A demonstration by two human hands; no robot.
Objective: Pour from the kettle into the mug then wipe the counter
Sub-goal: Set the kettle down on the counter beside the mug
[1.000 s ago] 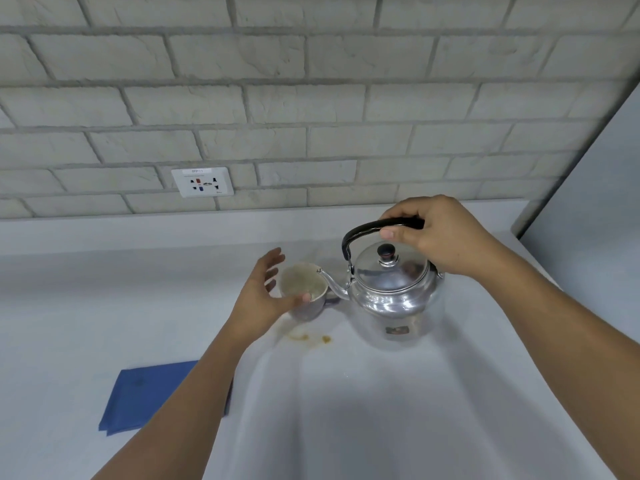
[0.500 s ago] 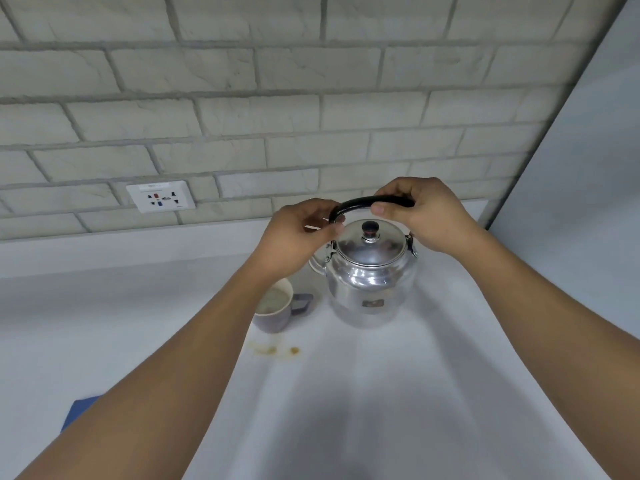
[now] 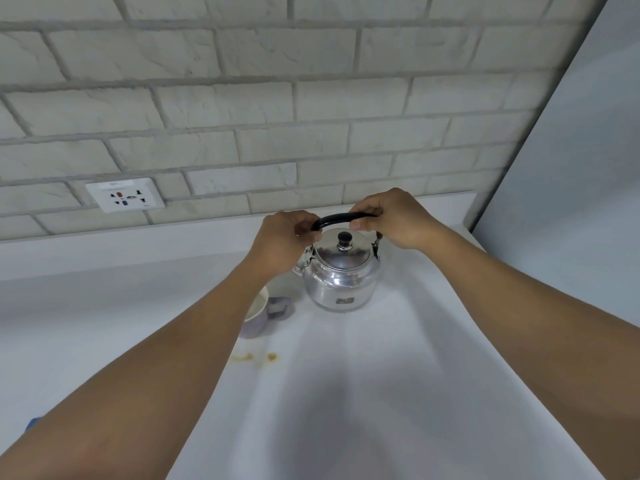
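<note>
Steel catches the light on the kettle (image 3: 341,275), which stands upright on the counter (image 3: 381,393) near the back wall, lid on, with both of your hands on its black handle (image 3: 337,220). Your right hand (image 3: 394,220) is wrapped around the handle's right end, thumb underneath, in a full carrying grip; your left hand (image 3: 285,239) pinches the left end with fingers closed on it, likely to steady the bail so the kettle does not swing. The spout faces left and is mostly hidden behind your left wrist. The mug (image 3: 256,315) sits just beside the kettle, nearer you and to the left, half covered by your left forearm, its handle turned toward the kettle; it seems to hold some liquid, so pouring looks done and you appear to be parking the kettle clear of it. Brown drips (image 3: 256,357) lie on the counter in front of the mug, which wiping should target. A blue cloth corner (image 3: 33,423) peeks out at far left, well apart.
</note>
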